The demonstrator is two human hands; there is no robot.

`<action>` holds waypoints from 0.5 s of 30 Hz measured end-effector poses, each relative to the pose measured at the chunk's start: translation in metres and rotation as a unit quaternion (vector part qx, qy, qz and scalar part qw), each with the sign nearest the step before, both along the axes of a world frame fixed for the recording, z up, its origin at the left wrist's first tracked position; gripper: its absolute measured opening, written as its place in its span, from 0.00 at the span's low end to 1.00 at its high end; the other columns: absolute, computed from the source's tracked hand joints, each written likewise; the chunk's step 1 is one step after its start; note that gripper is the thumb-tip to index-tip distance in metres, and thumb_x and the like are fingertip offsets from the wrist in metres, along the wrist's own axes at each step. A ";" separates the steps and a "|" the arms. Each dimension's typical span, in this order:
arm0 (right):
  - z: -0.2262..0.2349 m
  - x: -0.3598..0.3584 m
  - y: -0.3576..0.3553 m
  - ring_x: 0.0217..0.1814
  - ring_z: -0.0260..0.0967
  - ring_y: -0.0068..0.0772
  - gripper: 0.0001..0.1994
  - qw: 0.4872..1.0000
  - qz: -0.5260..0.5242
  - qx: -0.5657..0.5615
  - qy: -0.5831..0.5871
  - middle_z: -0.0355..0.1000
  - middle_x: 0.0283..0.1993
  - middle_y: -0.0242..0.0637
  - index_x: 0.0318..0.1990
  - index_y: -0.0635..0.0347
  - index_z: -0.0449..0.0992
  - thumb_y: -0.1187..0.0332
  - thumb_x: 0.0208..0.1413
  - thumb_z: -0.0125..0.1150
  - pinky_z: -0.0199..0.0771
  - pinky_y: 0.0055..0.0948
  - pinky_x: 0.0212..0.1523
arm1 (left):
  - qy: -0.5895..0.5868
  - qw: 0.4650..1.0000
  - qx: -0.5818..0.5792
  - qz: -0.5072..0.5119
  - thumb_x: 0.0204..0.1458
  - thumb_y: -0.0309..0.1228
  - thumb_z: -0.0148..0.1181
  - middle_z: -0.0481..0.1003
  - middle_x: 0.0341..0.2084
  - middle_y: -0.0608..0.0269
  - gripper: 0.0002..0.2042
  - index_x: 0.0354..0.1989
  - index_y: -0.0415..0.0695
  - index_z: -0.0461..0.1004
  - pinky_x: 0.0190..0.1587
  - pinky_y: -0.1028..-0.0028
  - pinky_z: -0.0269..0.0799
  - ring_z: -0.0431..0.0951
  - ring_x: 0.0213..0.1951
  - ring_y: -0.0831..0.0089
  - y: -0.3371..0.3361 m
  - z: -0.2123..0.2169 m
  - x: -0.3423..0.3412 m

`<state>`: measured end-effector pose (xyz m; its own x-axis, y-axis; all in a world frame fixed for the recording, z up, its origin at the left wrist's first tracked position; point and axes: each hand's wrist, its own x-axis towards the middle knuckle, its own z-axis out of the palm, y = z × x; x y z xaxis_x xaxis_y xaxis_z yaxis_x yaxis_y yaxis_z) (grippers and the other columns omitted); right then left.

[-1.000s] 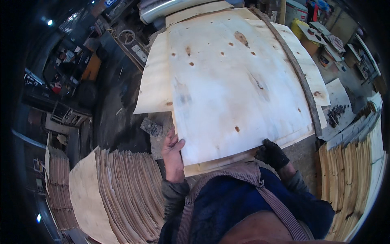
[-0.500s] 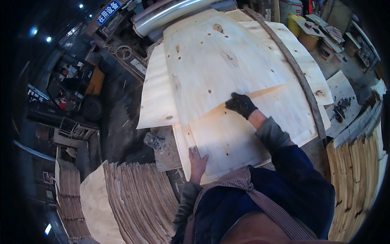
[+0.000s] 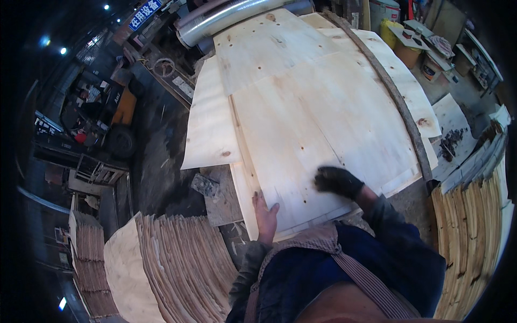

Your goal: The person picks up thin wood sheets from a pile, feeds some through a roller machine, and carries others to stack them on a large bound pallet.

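Looking down on a broad pale wood sheet (image 3: 318, 116) across the middle of the view, lying flat with its near edge toward 6 o'clock. Showing beyond it, at 12 o'clock, a knotted sheet (image 3: 258, 46), meeting it along a slanting edge. Seeing at 7 o'clock a tall stack of brown-edged sheets (image 3: 186, 261) and at 4 o'clock a pile of yellowish-edged sheets (image 3: 467, 231). Catching at 12 o'clock a silvery roller (image 3: 242, 20), just beside the far end of the knotted sheet. Following at 2 o'clock a narrow dark strip (image 3: 398, 97), curving along the right side of the pale wood sheet. Finding the dark-gloved right hand (image 3: 339, 182) between 3 and 4 o'clock, blurred, over the near half of the pale wood sheet; unable to tell fingers apart from fingers together, or touching from hovering. Finding the bare left hand (image 3: 264, 216) at 6 o'clock, by the sheet's left edge, thumb spread apart from the fingers. Spotting small brown knots (image 3: 259, 68) on the knotted sheet
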<state>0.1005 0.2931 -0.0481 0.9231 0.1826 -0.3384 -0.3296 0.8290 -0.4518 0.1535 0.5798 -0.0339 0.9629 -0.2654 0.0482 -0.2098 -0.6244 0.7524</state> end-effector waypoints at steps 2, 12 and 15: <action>0.003 -0.035 0.007 0.50 0.67 0.49 0.17 1.000 0.015 0.012 0.013 0.69 0.47 0.47 0.53 0.63 0.64 0.70 0.55 0.50 0.65 0.48 0.53 | 0.132 0.952 -0.274 -0.031 0.44 0.16 0.52 0.59 0.55 0.49 0.31 0.60 0.35 0.50 0.57 0.70 0.57 0.60 0.57 0.63 -0.007 0.017 -0.001; -0.003 -0.126 -0.003 0.38 0.68 0.47 0.15 0.982 -0.027 -0.161 0.095 0.70 0.33 0.42 0.36 0.67 0.69 0.60 0.52 0.56 0.70 0.46 0.43 | 0.200 0.853 -0.481 -0.036 0.45 0.11 0.46 0.69 0.47 0.55 0.30 0.60 0.34 0.50 0.50 0.75 0.64 0.69 0.48 0.72 -0.016 0.101 0.006; 0.008 -0.118 0.000 0.36 0.70 0.47 0.16 0.986 -0.108 -0.082 0.093 0.70 0.33 0.44 0.37 0.69 0.69 0.61 0.53 0.56 0.72 0.44 0.42 | 0.187 0.875 -0.447 -0.009 0.45 0.11 0.47 0.69 0.47 0.55 0.28 0.59 0.34 0.54 0.48 0.76 0.65 0.71 0.47 0.73 0.004 0.108 0.020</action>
<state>-0.0171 0.2931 -0.0398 0.8536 -0.0838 -0.5142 -0.2424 0.8097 -0.5344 0.1735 0.5834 0.0744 0.9516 -0.2987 -0.0730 0.1517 0.2496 0.9564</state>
